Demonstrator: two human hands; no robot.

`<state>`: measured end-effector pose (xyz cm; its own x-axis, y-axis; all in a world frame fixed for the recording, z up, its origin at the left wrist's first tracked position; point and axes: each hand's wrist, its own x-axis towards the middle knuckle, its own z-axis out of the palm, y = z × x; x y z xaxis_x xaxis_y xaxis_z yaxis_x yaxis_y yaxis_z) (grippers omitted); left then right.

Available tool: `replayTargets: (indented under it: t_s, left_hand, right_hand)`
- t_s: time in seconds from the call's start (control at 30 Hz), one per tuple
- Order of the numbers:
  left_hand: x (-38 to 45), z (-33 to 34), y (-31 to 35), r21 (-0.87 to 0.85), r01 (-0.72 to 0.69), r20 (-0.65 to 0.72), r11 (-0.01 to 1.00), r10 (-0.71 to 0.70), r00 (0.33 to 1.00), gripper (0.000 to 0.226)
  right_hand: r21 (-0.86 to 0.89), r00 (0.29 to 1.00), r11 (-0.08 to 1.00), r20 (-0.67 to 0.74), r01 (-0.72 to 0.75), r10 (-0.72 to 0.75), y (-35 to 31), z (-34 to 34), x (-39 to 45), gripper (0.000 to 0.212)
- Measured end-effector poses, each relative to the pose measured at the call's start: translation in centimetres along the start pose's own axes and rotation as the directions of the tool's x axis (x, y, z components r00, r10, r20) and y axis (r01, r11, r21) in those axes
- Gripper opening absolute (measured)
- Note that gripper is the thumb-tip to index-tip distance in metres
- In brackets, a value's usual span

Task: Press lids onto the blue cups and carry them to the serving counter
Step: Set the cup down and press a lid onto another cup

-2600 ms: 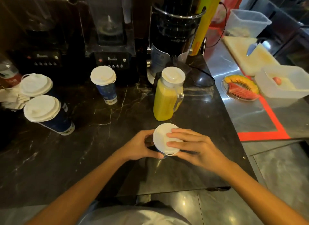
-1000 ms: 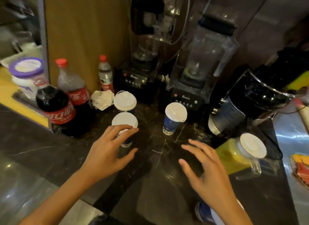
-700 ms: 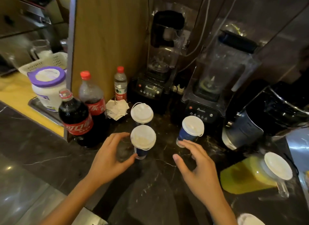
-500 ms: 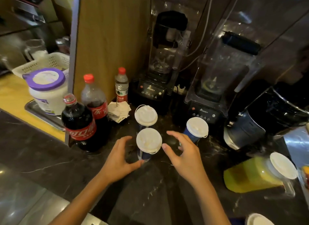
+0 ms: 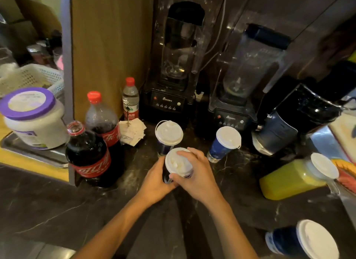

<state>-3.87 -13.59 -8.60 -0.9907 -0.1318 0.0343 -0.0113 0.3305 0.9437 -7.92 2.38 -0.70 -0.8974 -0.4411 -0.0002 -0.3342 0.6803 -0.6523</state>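
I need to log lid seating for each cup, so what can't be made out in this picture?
Head view only:
- Held cup: body and lid seal hidden by the left hand and right hand.
- Bottom-right cup: blurred, cut by the edge.
- Rear cup: base hidden behind the held cup.

Cola bottles (image 5: 90,154) crowd left; counter (image 5: 57,210) open below.

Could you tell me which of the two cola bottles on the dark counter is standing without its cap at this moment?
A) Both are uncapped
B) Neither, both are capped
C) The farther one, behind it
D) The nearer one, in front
D: the front cola bottle shows a bare, open neck, while the cola bottle behind it carries a red cap.
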Motion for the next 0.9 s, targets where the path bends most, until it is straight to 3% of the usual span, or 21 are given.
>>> replayTargets:
  t_s: [0.27,0.57,0.8,0.9]
  left_hand:
    - [0.2,-0.4,2.3,0.008,-0.088,0.034,0.996,0.087,0.996,0.083]
    - [-0.4,0.6,8.5,-0.130,-0.287,0.119,0.949,0.302,0.946,0.085]
    - [0.3,2.3,11.8,-0.235,-0.280,0.157,0.931,0.321,0.934,0.087]
    - [1.0,2.8,12.8,-0.250,-0.298,0.183,0.921,0.347,0.920,0.090]
  right_hand:
    - [0.111,0.971,0.988,-0.226,0.105,-0.078,-0.7,-2.2,-2.2,0.042]
    - [0.071,0.908,0.982,-0.399,0.173,-0.131,-2.6,-8.1,-4.8,0.042]
    - [0.144,0.853,0.974,-0.516,0.176,-0.078,-2.8,-11.3,-5.4,0.037]
    - [0.163,0.866,0.965,-0.490,0.203,-0.100,-2.9,-12.6,-5.5,0.034]
